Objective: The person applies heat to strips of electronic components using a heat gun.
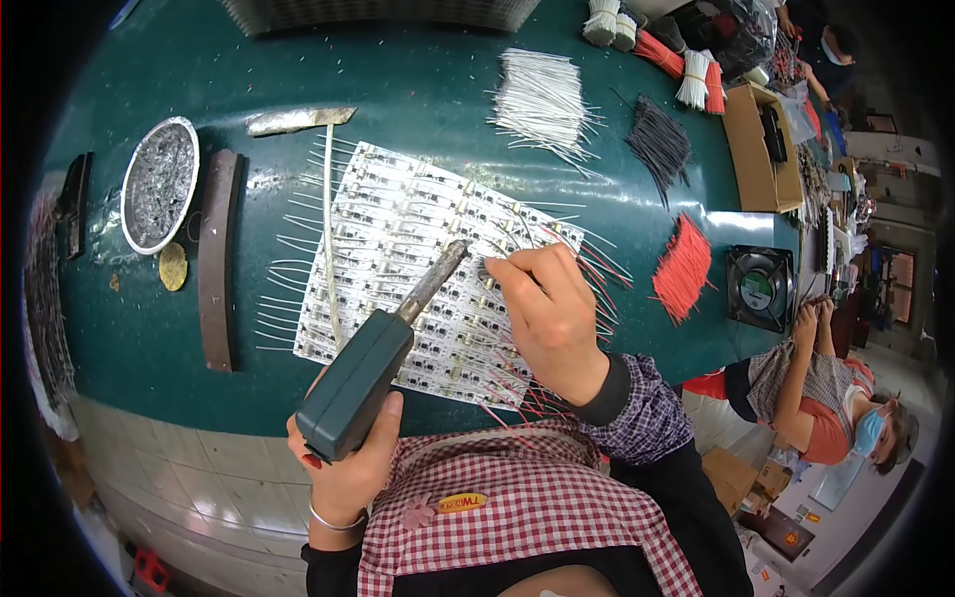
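Observation:
My left hand (348, 468) is wrapped round the dark green handle of a soldering iron (358, 373). Its metal tip slants up and right over a panel of small white circuit boards (398, 184), close to my right fingertips. With thumb and fingers pinched, my right hand (552, 313) holds a thin wire just above the panel; most of that wire is hidden by the fingers. White wires stick out along the panel's left edge, and red and white ones along its right and lower edges. A pale cord (329, 229) lies across the panel's left part.
White (542, 99), black (659, 144) and red wire piles (682, 267) lie right of the panel, near a small fan (760, 287) and cardboard box (761, 149). Leftward are a silvery bowl (126, 199), brown bar (216, 279) and metal strip (288, 122). Other people are at right.

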Demonstrator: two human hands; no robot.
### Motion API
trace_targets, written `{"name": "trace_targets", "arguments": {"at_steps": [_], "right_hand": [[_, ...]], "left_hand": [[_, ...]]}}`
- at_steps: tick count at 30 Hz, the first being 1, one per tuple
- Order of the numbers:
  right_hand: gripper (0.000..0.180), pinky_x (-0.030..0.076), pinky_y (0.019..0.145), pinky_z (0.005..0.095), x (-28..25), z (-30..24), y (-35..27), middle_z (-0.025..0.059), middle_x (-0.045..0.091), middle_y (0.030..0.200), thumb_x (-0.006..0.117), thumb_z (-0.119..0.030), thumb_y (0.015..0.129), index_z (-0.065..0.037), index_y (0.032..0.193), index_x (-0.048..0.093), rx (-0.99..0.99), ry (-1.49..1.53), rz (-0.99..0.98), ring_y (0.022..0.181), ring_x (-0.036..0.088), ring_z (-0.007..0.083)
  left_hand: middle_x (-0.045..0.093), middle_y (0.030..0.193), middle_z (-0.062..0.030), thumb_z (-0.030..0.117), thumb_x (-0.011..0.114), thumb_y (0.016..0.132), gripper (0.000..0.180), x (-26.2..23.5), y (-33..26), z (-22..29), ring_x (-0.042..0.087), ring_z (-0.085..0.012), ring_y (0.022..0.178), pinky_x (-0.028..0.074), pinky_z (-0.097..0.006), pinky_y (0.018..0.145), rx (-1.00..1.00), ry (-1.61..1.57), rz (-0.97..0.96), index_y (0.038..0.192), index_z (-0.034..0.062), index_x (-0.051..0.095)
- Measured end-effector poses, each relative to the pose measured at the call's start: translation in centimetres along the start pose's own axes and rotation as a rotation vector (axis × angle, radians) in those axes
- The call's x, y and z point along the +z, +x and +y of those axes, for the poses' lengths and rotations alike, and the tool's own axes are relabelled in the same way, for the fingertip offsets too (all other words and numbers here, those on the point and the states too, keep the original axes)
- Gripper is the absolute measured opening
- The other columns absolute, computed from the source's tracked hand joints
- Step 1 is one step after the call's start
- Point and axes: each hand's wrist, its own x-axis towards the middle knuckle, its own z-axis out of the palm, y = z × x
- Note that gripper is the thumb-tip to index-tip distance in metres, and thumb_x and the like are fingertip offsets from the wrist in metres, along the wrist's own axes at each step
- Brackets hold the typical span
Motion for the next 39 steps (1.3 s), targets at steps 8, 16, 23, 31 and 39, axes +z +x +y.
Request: {"name": "trace_targets", "arguments": {"at_steps": [8,16,23,31,39], "right_hand": [[0.033,0.049,0.068,0.0356,0.09,-0.15,-0.09,0.0106,0.058,0.091,0.062,0.006,0.07,0.003,0.102,0.066,0.008,0.003,-0.022,0.082,0.056,0.0269],[0.03,0.048,0.066,0.0355,0.31,-0.25,-0.07,0.0095,0.059,0.088,0.069,0.009,0.071,-0.001,0.099,0.068,0.033,-0.007,-0.005,0.079,0.058,0.0259],[0.03,0.049,0.066,0.0349,0.16,-0.58,0.14,0.0099,0.059,0.088,0.069,0.01,0.07,0.0,0.098,0.068,0.037,-0.037,-0.011,0.08,0.058,0.0258],[0.032,0.048,0.07,0.0358,0.25,-0.35,-0.25,0.0116,0.056,0.094,0.06,0.004,0.071,0.003,0.103,0.064,0.005,-0.026,-0.05,0.085,0.054,0.0281],[0.031,0.048,0.069,0.0358,0.26,-0.44,-0.14,0.0115,0.056,0.094,0.06,0.004,0.07,0.003,0.101,0.063,0.009,-0.037,-0.047,0.086,0.054,0.0281]], "left_hand": [[0.065,0.083,-0.006,-0.003,0.075,0.077,0.018,-0.11,-0.34,-0.31,0.06,-0.0085,0.069,0.048,-0.023,0.059,-0.047,-0.067,-0.05,0.093,-0.0068,0.067],[0.063,0.082,-0.0057,-0.004,0.074,0.078,0.017,0.04,-0.18,-0.12,0.058,-0.0085,0.068,0.045,-0.023,0.057,-0.022,-0.067,-0.074,0.093,-0.0064,0.068],[0.061,0.078,-0.0073,-0.005,0.073,0.077,0.015,-0.15,0.03,0.09,0.057,-0.0111,0.063,0.044,-0.024,0.055,0.056,0.025,-0.089,0.091,-0.0058,0.068],[0.063,0.078,-0.0076,-0.004,0.073,0.076,0.015,-0.3,0.05,0.04,0.058,-0.0108,0.062,0.045,-0.025,0.054,0.053,0.037,-0.083,0.09,-0.0057,0.068],[0.066,0.08,-0.0075,-0.002,0.074,0.076,0.017,-0.33,-0.45,-0.53,0.061,-0.0107,0.065,0.048,-0.024,0.057,0.01,-0.022,-0.025,0.091,-0.0067,0.067]]}}
